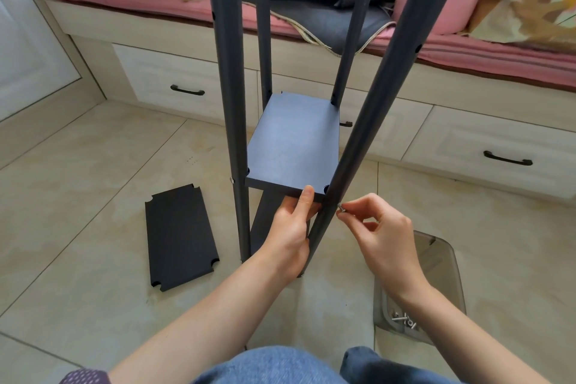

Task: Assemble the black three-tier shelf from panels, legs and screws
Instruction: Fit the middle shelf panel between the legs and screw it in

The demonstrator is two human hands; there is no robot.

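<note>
Middle panel [293,146] seated between four legs; left hand [291,227] grips its near edge, right hand [380,227] pinches screw [342,208] at near-right leg [374,115]. Third panel [180,237] lies unfitted on floor, left.

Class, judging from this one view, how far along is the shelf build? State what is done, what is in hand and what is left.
Done: four legs stand up, with a lower panel between them. In hand: the left hand steadies the middle panel while the right hand pinches a screw at the near right leg. Left: the panel on the floor and the spare screws.
</note>
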